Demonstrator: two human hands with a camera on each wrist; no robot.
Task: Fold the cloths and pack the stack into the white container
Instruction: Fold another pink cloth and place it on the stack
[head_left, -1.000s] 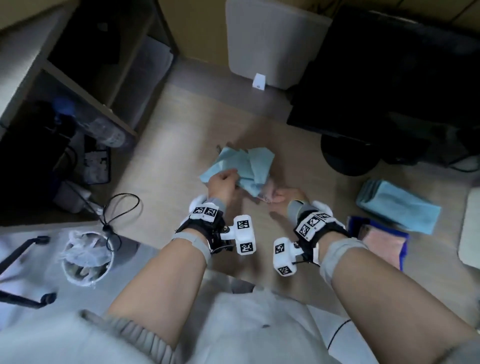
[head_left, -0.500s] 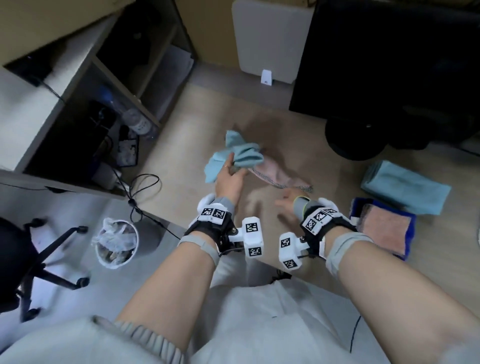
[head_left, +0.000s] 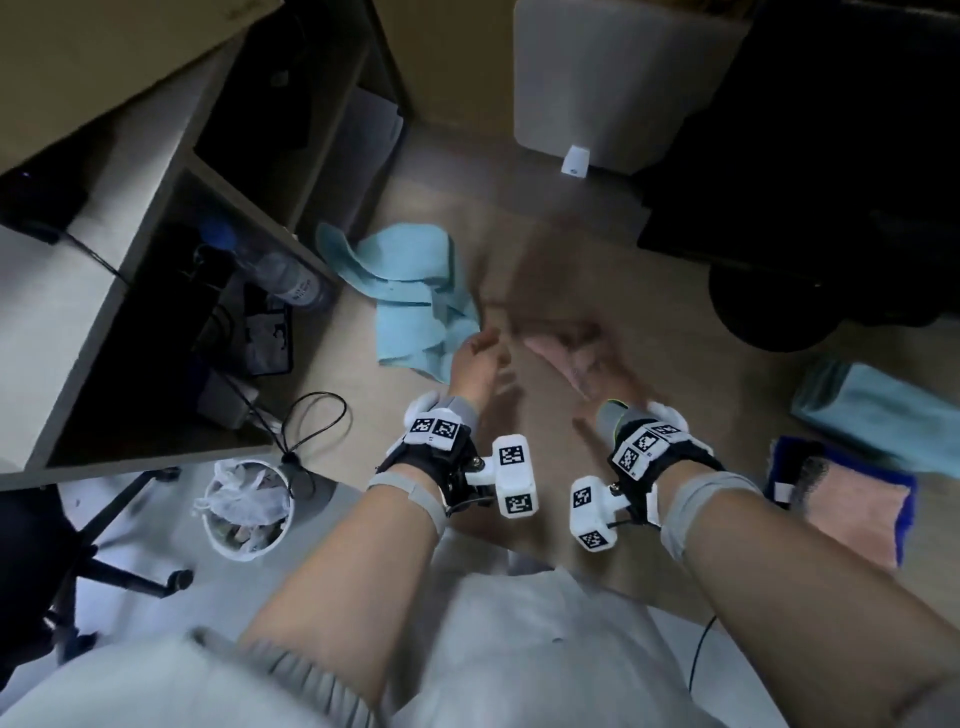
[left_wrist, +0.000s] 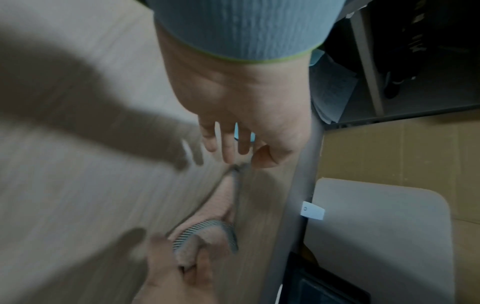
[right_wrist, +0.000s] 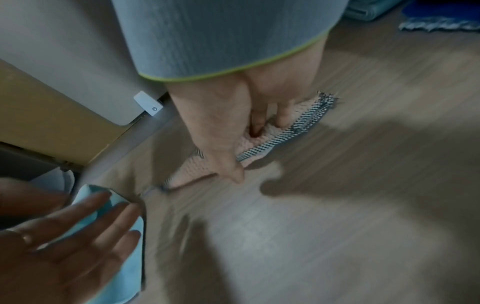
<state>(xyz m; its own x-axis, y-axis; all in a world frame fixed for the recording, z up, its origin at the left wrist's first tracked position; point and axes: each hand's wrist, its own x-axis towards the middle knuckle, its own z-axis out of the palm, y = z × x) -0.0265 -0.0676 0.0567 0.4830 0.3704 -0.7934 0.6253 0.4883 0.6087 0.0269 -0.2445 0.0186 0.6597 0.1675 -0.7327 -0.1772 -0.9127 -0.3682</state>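
Note:
A crumpled light blue cloth (head_left: 410, 296) lies on the wooden floor at the left. My left hand (head_left: 480, 358) hovers at its near edge with straight, spread fingers and holds nothing; the right wrist view shows the left hand (right_wrist: 85, 226) over the blue cloth (right_wrist: 130, 242). My right hand (head_left: 592, 364) is blurred and grips a pink cloth (right_wrist: 262, 139) with a striped hem, fingers curled into it. The pink cloth (left_wrist: 223, 197) stretches from my right hand (left_wrist: 176, 273) towards my left fingertips (left_wrist: 228, 152). The white container (head_left: 613, 78) with a latch stands at the back.
A folded light blue cloth (head_left: 878, 415) and a pink cloth on a dark blue one (head_left: 852, 499) lie at the right. A desk with shelves (head_left: 156, 208), a waste bin (head_left: 247, 512) and a chair base (head_left: 78, 545) stand left. A black bulk (head_left: 831, 156) fills the back right.
My left hand has let go of the light blue cloth, which now lies on the floor to the left. My right hand has taken hold of the pink cloth.

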